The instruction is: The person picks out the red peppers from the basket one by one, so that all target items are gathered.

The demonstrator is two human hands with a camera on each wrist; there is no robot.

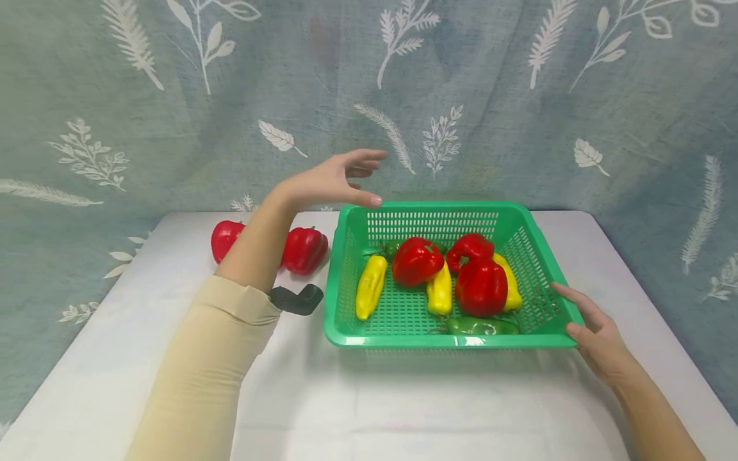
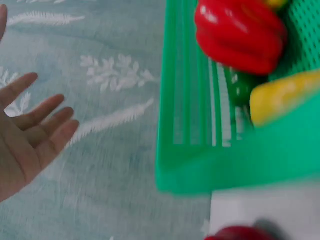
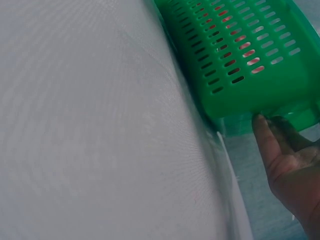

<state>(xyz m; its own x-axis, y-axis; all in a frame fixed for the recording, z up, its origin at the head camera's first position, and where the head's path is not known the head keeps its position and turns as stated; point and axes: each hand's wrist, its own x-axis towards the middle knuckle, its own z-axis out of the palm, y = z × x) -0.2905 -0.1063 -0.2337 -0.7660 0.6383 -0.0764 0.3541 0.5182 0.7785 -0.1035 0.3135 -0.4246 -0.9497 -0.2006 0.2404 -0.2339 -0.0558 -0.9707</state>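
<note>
Your left hand (image 1: 330,181) is raised, bent and loosely spread. Your right hand (image 1: 601,339), lower, grips.

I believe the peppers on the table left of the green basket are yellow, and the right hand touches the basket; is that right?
Not quite: the head view shows those peppers are red. The right hand does touch the green basket.
</note>
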